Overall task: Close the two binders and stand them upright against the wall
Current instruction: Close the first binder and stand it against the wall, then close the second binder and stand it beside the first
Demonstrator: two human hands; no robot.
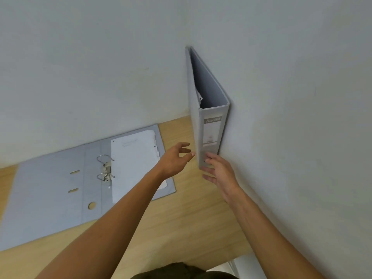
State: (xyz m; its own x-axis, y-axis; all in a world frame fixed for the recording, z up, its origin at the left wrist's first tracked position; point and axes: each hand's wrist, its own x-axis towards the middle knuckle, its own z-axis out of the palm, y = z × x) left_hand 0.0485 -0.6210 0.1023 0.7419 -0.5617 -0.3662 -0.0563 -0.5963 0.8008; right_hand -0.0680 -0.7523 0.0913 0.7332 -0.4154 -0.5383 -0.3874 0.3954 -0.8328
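Observation:
A closed grey binder [209, 109] stands upright on the wooden desk, its side against the right wall [302, 117] and its labelled spine facing me. My right hand [219, 174] rests with spread fingers on the bottom of that spine. My left hand [175, 160] hovers just left of the spine, fingers apart, holding nothing. A second grey binder [60, 188] lies flat and open on the desk at the left, its ring mechanism [106, 170] exposed and white sheets [134, 166] on its right half.
The light wooden desk [191, 228] sits in a corner between the back wall [90, 67] and the right wall. The desk's near edge shows at the bottom right. A dark garment is at the bottom centre.

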